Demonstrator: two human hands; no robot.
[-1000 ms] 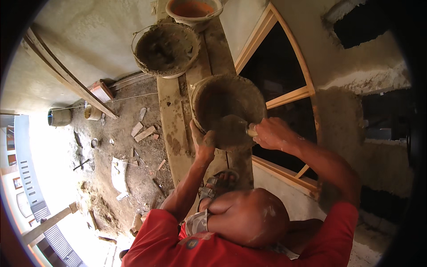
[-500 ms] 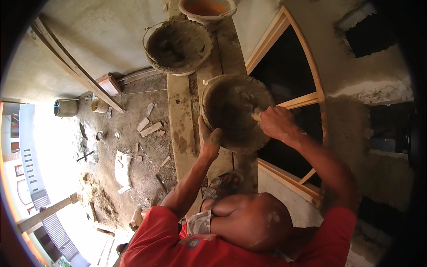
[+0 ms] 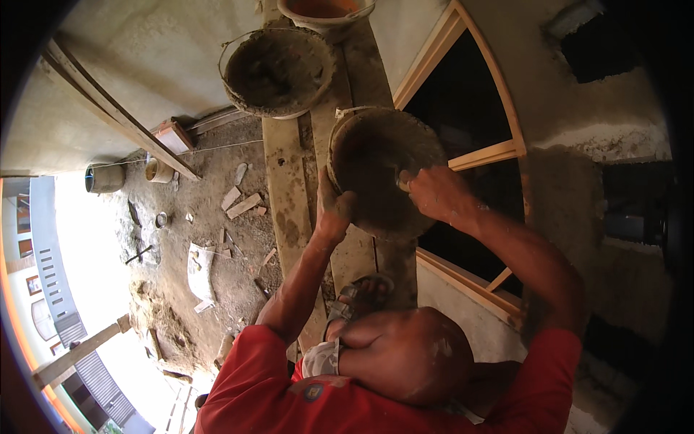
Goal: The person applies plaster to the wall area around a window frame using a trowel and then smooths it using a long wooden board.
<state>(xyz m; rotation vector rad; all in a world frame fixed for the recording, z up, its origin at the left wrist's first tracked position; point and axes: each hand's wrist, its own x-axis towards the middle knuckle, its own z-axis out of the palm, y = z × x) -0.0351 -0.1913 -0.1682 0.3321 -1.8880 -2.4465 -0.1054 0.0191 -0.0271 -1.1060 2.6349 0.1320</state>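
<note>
A mortar-crusted bucket (image 3: 387,134) stands on the wooden plank (image 3: 285,188) before me. My left hand (image 3: 332,206) is closed on its left side, the thumb at the front. My right hand (image 3: 441,192) grips the pale handle of a trowel (image 3: 403,184) reaching into this bucket; the blade is lost in the dark inside. Beyond stands a second bucket (image 3: 278,72) with a wire handle and grey mortar in it, and behind that a pale bucket (image 3: 325,18), orange inside. My bent leg and sandalled foot (image 3: 361,296) rest on the plank below the bucket.
A wood-framed opening (image 3: 477,150) is right of the plank in a plastered wall. Below at left lies a dirt floor with wood scraps (image 3: 243,206), a white sack (image 3: 200,275) and two containers (image 3: 105,179). Long timbers (image 3: 108,105) lean on the left wall.
My right hand has moved up from its place a second ago, the trowel with it inside the bucket. My left hand stays on the bucket's side; the view has shifted slightly.
</note>
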